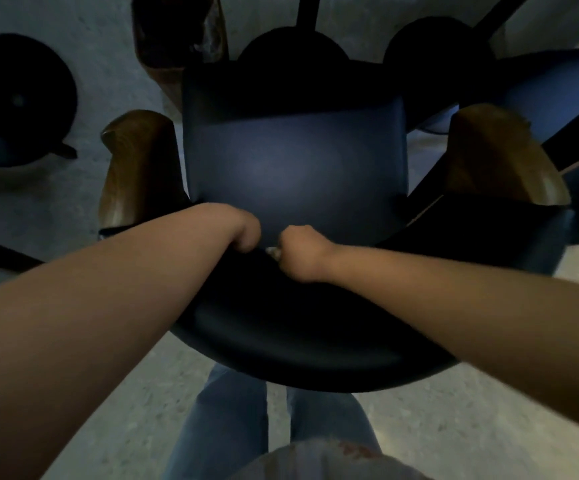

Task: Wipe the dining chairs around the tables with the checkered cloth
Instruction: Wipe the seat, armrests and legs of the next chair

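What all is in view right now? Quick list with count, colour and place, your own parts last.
chair: one, dark blue seat and back, centre, directly below the hands
wooden armrests: two, brown, either side of the seat
other chairs: at least two, dark, far left and upper right, partly cut off
floor: pale grey concrete, all around
cloth: only a small pale scrap showing between the hands; pattern not readable
jeans: blue, bottom centre
left hand: fist at the seat's rear edge
right hand: fist beside it, gripping the cloth

Both forearms extended forward; left hand (246,233) and right hand (301,254) fisted, knuckles nearly touching.
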